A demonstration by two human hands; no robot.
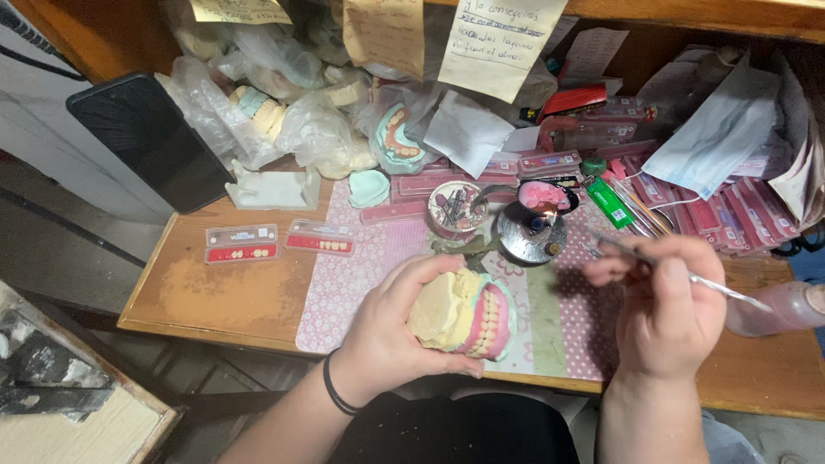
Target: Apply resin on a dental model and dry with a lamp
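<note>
Head view: at seven o'clock my left hand [397,331] clamps the cream plaster dental model with pink wax and teeth [468,314]; at three o'clock my right hand [666,301] pinches a slim metal wax tool [687,277]. I'd brace the model firmly and touch the wax lightly.

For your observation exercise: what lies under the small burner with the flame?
The burner stands on a pink dotted mat over the wooden desk. The mat directly beneath it is hidden.
</note>
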